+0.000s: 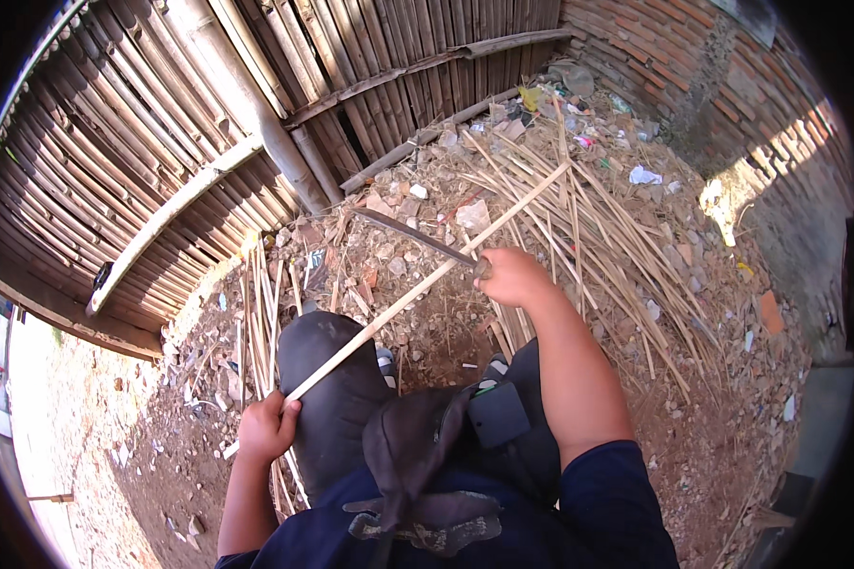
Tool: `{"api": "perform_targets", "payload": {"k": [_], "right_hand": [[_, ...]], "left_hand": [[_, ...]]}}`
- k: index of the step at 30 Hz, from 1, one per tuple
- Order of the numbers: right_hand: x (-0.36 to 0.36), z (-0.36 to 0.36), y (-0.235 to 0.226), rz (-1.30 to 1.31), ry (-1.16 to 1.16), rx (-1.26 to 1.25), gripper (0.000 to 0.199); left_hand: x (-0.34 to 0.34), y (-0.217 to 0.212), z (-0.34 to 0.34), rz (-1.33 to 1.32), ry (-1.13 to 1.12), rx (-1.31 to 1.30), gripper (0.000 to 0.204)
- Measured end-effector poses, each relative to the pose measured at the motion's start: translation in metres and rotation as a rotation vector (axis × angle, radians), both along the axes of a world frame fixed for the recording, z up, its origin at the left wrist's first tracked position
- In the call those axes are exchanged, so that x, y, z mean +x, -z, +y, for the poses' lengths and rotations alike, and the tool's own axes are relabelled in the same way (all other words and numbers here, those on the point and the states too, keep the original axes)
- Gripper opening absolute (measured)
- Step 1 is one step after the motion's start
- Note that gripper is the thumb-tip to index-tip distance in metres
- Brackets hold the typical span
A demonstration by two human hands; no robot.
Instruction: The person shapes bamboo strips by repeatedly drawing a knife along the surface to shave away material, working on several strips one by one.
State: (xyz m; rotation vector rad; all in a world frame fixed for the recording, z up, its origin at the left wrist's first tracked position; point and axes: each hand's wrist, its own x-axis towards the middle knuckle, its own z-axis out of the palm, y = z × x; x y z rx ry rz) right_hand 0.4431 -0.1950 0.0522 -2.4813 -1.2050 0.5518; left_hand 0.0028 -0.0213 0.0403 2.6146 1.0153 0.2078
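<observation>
Toward eight o'clock the left hand (268,427) clasps a strip (403,305) whose twisting could deflect the knife (413,233) gripped in the right hand (514,277).

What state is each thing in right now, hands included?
Long strip: one piece, slanting.
Knife: unsheathed, blade crossing the strip; contact unclear.
Left hand: closed around the strip.
Right hand: closed around the knife's handle.
Loose strips: heaped untidily.
Slatted wall: standing, partly sunlit.
</observation>
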Motion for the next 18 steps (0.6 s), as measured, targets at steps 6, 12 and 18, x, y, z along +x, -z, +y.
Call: {"api": "perform_targets", "payload": {"k": [6, 12, 18], "right_hand": [[-0.026, 0.01, -0.007, -0.028, -0.14, -0.046, 0.032], [0.018, 0.004, 0.018, 0.071, 0.027, 0.06, 0.042], [0.009, -0.003, 0.006, 0.009, 0.102, 0.046, 0.037]], "left_hand": [[-0.001, 0.002, 0.0, -0.01, 0.004, -0.008, 0.04], [0.001, 0.004, 0.001, -0.025, 0.013, -0.015, 0.039], [-0.001, 0.004, 0.002, -0.005, 0.018, 0.006, 0.04]]}}
